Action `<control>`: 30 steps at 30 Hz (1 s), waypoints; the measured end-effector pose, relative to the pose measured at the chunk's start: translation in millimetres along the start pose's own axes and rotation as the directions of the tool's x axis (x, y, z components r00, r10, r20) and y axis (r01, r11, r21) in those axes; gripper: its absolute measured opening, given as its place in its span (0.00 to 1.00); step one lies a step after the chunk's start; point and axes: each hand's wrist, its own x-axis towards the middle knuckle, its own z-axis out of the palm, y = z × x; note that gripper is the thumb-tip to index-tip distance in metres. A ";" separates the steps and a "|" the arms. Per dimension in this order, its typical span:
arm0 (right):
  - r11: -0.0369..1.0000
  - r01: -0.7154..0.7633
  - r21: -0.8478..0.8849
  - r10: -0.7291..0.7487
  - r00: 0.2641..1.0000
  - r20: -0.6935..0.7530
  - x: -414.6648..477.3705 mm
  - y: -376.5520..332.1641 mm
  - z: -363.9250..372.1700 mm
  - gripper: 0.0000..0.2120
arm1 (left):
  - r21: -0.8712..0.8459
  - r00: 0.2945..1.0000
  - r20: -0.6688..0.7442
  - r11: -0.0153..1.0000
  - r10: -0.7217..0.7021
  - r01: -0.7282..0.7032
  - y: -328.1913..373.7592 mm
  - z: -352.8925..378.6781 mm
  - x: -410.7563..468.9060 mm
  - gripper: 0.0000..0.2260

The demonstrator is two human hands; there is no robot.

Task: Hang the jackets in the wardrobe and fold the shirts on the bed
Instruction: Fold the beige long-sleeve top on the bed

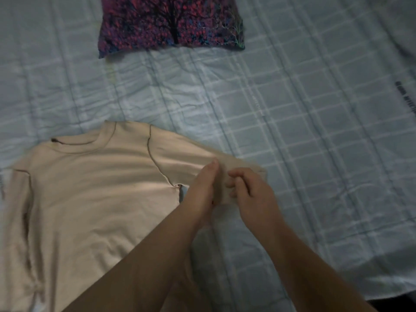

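Two bare hands work at one sleeve (191,152) of the cream long-sleeved soft knit shirt (94,199), which lies front-up and spread flat on the pale blue checked bed sheet (292,131), collar toward the far side. The left hand (200,192) stands edge-on across the sleeve, with its fingers (210,171) straight and pressed together on the cloth. The right hand (252,192) sits just beside it, its fingers (238,176) curled and apparently pinching a gather of sleeve fabric. Treat the shirt as light, limp and non-slippery: it holds no shape of its own, creases readily and drags on the sheet. Take hold at seams, the shoulder line or the sleeve end, and smooth each fold flat before the next. A folded purple-and-red patterned garment (171,23) lies well apart at the far side. A white cloth with dark lettering (400,64) is cut off at the right edge, and its type cannot be told. The sleeve cuff is hidden under the hands, the shirt hem and other sleeve run out of frame, motion blur softens the fingertips, and no wardrobe or jacket is in view.
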 end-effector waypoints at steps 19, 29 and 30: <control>0.516 0.445 -0.732 -0.283 0.895 0.345 -7.1 -44.2 252.9 0.28 | 0.648 0.669 -0.503 0.751 0.547 -0.126 87.7 -328.1 -51.4 0.15; 0.381 0.494 -0.782 -0.234 0.869 0.436 -4.2 -62.0 342.8 0.29 | 0.674 0.642 -0.589 0.737 0.490 0.056 86.8 -437.9 -57.9 0.10; 0.371 0.502 -0.781 -0.235 0.865 0.444 -5.0 -62.0 346.9 0.29 | 0.675 0.639 -0.600 0.733 0.482 0.081 84.5 -442.7 -59.0 0.09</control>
